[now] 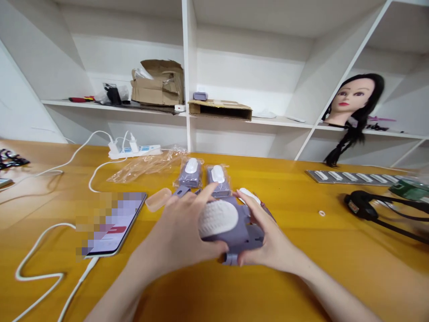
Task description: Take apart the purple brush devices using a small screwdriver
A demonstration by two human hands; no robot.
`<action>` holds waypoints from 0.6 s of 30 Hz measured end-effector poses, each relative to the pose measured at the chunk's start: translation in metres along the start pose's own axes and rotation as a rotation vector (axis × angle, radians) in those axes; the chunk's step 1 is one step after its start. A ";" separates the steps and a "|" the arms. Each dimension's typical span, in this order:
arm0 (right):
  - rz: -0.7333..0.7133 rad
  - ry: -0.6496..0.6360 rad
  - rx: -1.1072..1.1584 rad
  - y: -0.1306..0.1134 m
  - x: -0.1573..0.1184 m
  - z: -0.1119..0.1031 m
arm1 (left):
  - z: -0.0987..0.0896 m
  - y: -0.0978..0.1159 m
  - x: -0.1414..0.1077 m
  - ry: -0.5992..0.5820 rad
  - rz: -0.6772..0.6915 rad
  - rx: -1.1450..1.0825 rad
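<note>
Gripping a purple case [239, 230] with the fingers of left hand [182, 228] and right hand [273, 241], over desk [335, 268]; near two wrapped units [190, 175].

Left hand [181, 223]: gripping a grey-purple plastic casing [241, 231] with a white, textured oval face [219, 218]
Right hand [273, 241]: clasping the casing's other side
Yellow-brown wooden counter [335, 243]: two clear-wrapped grey-purple plastic blocks [190, 180] with white oval tops, just beyond the hands; a lit smartphone [129, 232] on a white cable [89, 269], over to the left
White shelf unit [241, 67]: a black-haired mannequin head [351, 96], up on the right
</note>
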State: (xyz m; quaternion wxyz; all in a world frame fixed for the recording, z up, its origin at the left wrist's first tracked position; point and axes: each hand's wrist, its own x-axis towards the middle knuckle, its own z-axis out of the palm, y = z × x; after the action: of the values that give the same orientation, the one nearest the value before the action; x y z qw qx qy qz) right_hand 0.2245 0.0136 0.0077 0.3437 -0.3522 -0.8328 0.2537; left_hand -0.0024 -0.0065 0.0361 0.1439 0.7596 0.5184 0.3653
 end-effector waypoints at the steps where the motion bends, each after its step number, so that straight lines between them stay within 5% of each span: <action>1: -0.002 0.019 0.078 0.000 -0.001 0.002 | 0.005 0.007 -0.001 -0.018 -0.014 -0.088; 9: 0.311 0.079 0.980 0.022 0.004 0.000 | 0.015 -0.005 0.004 0.042 -0.100 -1.022; 13: 0.407 -0.069 1.088 0.028 0.009 0.002 | 0.032 0.003 -0.001 -0.100 -0.041 -0.983; 18: 0.409 -0.144 1.098 0.026 0.009 0.005 | 0.046 0.011 -0.010 0.091 0.006 -0.833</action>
State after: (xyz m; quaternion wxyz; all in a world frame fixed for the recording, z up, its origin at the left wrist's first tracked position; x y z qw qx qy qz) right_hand 0.2270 0.0360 -0.0093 0.3625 -0.2582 -0.5159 0.7320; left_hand 0.0359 -0.0126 0.0072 0.4147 0.6209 0.3299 0.5776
